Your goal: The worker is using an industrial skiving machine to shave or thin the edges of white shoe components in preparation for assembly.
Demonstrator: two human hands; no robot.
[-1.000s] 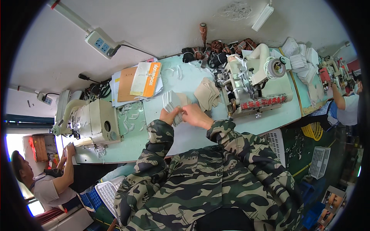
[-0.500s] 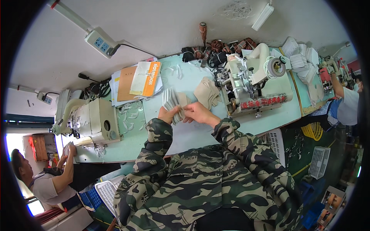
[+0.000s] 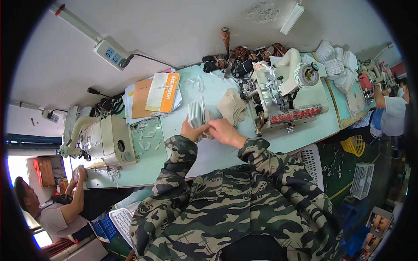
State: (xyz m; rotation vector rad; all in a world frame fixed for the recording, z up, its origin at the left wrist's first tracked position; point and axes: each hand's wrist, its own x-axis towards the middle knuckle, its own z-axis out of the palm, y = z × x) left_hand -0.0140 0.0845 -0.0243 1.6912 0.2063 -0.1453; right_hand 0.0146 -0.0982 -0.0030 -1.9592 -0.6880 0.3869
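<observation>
My left hand is closed around a stack of thin white and grey pieces, fabric by the look of them. The stack stands on edge above the table, its layers fanned slightly apart at the top. My right hand is closed at the stack's near right side, with thumb and fingertips pinching there; the fingers partly hide what they grip. Just beyond my right hand, a loose pile of beige flat pieces lies on the pale green table.
A sewing machine stands to the right, another machine to the left. Papers and an orange-and-white notebook lie at the back left. Cord bundles line the wall. One person works at each side; baskets stand below.
The fanned stack has turned more upright and its layers now sit closer together. My right hand has shifted slightly toward my left, and both hands remain on the stack.
</observation>
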